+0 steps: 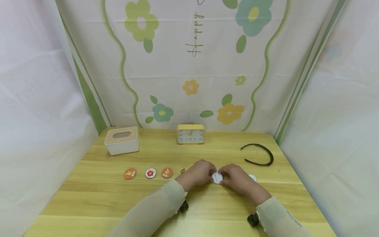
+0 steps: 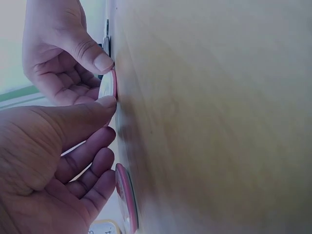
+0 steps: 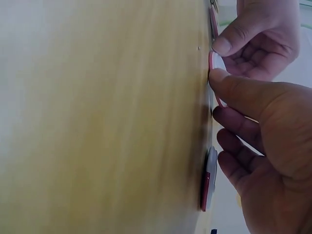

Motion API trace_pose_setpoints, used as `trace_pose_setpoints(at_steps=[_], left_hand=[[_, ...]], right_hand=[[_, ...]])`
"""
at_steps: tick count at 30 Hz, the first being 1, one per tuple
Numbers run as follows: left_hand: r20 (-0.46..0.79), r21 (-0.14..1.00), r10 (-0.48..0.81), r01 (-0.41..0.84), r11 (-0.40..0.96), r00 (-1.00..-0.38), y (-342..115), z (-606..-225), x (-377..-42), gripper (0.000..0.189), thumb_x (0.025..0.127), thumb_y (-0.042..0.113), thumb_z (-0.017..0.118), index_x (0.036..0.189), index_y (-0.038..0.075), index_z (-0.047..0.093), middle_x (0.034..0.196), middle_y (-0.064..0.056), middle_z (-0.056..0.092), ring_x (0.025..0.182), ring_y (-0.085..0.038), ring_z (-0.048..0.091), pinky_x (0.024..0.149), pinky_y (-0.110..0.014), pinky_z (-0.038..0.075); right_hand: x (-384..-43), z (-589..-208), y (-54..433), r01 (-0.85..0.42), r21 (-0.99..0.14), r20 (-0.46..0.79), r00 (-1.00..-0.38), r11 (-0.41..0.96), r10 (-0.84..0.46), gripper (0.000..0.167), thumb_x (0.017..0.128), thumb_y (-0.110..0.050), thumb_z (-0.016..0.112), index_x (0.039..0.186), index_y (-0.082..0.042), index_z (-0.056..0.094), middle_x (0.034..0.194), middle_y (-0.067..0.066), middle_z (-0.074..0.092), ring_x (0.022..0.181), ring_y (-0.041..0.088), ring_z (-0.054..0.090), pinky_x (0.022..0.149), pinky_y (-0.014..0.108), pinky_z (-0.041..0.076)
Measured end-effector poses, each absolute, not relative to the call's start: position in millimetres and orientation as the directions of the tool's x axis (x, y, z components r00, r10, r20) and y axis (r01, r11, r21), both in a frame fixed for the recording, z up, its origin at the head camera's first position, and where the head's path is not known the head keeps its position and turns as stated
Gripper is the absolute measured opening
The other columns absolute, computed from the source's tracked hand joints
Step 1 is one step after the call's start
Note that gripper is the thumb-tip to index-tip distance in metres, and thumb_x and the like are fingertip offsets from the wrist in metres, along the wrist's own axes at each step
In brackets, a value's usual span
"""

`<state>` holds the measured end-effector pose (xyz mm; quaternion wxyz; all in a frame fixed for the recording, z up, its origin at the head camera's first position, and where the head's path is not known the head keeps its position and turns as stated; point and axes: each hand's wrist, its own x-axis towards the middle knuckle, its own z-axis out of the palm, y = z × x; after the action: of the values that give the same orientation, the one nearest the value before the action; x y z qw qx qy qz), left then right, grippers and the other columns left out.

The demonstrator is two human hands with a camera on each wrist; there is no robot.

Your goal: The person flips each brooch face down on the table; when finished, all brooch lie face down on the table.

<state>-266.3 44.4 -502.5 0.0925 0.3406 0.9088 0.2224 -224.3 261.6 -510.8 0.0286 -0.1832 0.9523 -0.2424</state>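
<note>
A small round white disc with faint writing on its face is between my two hands, near the middle of the table. My left hand pinches its left edge between thumb and fingers, and my right hand pinches its right edge. Seen edge-on in the left wrist view, the disc has a thin red rim and stands close over the wood. Behind the right hand a second white disc is partly hidden. A yellow disc lies beside the left wrist, which partly covers it.
Farther left lie an orange disc, a white disc with a red flower and another orange disc. Along the back stand a tissue box and a yellow alarm clock. A black headband rests at the right.
</note>
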Motion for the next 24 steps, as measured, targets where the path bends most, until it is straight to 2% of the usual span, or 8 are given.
trace_pose_setpoints(at_steps=[11, 24], left_hand=[[-0.021, 0.439, 0.664, 0.590, 0.678, -0.747, 45.0, -503.4, -267.1, 0.010, 0.094, 0.018, 0.088, 0.103, 0.019, 0.086, 0.095, 0.013, 0.078, 0.085, -0.002, 0.062, 0.081, -0.022, 0.054], [-0.021, 0.484, 0.672, 0.580, 0.655, -0.741, 40.8, -503.8, -268.7, 0.015, 0.094, 0.019, 0.088, 0.108, 0.017, 0.085, 0.098, 0.011, 0.078, 0.088, -0.003, 0.062, 0.084, -0.023, 0.055]], right_hand=[[-229.8, -513.7, 267.1, -0.385, -0.441, 0.017, -0.907, 0.811, -0.422, 0.029, 0.097, -0.026, 0.085, 0.124, -0.015, 0.081, 0.124, -0.003, 0.076, 0.121, 0.020, 0.067, 0.105, 0.047, 0.058], [-231.1, -511.2, 264.8, -0.352, -0.458, 0.001, -0.918, 0.816, -0.396, 0.027, 0.095, -0.022, 0.088, 0.121, -0.016, 0.081, 0.121, -0.004, 0.077, 0.119, 0.019, 0.068, 0.104, 0.047, 0.057]])
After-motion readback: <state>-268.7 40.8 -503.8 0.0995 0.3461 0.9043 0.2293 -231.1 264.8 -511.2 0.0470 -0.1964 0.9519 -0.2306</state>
